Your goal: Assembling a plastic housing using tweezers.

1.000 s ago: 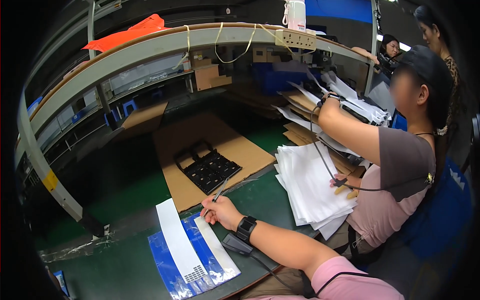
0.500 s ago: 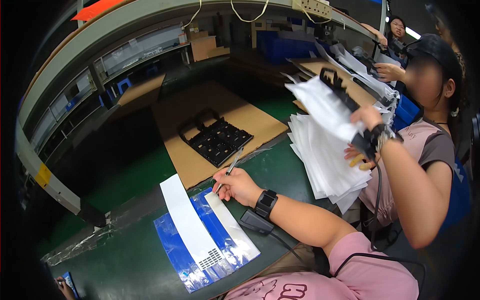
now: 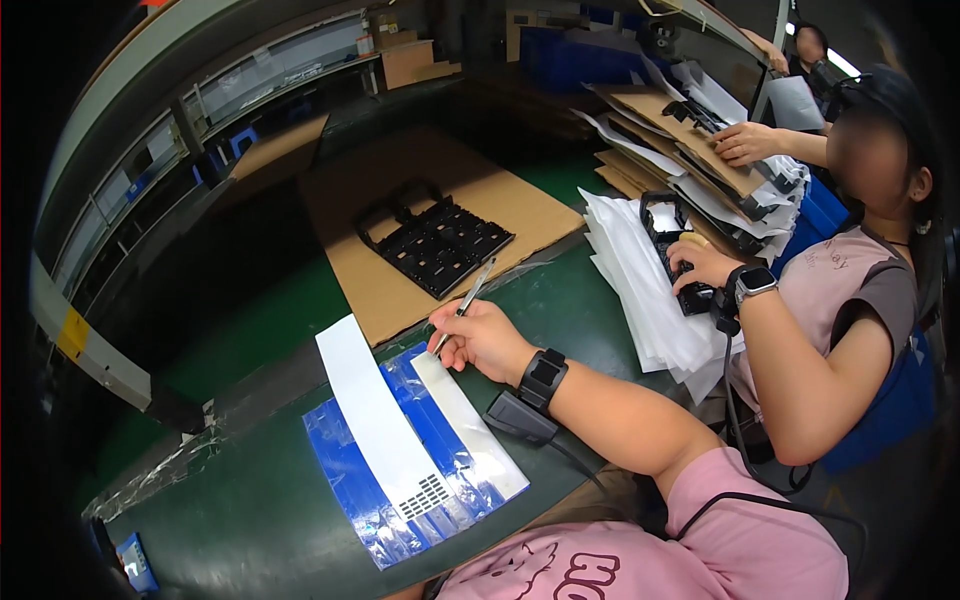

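My right hand (image 3: pixel 482 340) is closed round a slim silver pen-shaped tool (image 3: pixel 466 308), which slants up and away from it. The fingers are at the far end of a pale strip (image 3: pixel 465 420) on a blue sheet (image 3: pixel 340 460). Beside that strip, also on the blue sheet, is a long white strip (image 3: pixel 375 410) with rows of small black rectangles at its near end. Beyond my hand, a black plastic frame with a grid of openings (image 3: pixel 440 245) lies on brown cardboard (image 3: pixel 350 300). My left hand is out of view.
On the right a co-worker's hand (image 3: pixel 700 265) holds a black part on stacked white sheets (image 3: pixel 625 270); their other hand (image 3: pixel 745 145) is at a pile of cardboard (image 3: pixel 640 110). A cable (image 3: pixel 575 465) runs from a black box beside my wrist. A small blue object (image 3: pixel 135 563) lies lower left.
The co-worker has lowered the black part onto the white sheets and put the other hand to the cardboard pile. A small hand at the lower left edge is gone. My right hand keeps its grip.
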The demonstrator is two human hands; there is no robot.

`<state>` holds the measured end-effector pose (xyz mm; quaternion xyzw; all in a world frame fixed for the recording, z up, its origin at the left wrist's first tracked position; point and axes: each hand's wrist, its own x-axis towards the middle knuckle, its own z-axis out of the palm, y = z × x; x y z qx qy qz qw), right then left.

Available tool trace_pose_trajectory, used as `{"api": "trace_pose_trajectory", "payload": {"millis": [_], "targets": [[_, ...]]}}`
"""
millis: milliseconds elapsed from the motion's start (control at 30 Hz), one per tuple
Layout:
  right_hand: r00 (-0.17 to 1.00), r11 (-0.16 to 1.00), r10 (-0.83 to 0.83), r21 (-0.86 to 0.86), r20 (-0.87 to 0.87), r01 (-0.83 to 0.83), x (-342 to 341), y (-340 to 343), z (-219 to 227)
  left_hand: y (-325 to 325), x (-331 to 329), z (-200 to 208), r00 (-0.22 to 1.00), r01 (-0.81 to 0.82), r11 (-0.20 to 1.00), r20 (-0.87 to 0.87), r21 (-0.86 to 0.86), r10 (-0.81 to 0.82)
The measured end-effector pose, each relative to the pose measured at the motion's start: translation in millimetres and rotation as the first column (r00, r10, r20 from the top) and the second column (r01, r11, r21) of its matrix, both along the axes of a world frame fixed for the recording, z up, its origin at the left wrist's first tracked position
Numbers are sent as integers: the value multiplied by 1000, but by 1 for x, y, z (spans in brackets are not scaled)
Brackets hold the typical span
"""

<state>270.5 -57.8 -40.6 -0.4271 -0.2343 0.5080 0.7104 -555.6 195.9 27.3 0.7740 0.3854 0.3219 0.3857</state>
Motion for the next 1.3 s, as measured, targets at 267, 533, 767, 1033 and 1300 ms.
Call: {"api": "trace_pose_trajectory", "payload": {"millis": [267,533,767,1033,1300], "targets": [[1000,1000,-3,2,-5,3,-4,1,5,-45,48,-4,984,157,985,-69,-69,-161],[1000,1000,-8,-9,-25,8,-1,-2,-2,-96,139,35,920,298,937,-207,-184,-333],[1000,1000,-9,-17,-28,9,-1,-2,3,-139,215,79,836,356,895,-336,-269,-433],[1000,1000,1,-25,-8,-1,2,0,5,-171,328,96,682,427,792,-420,-435,-598],[1000,1000,4,-1,-28,-4,5,-2,-4,-181,456,95,470,515,652,-453,-557,-758]]}}
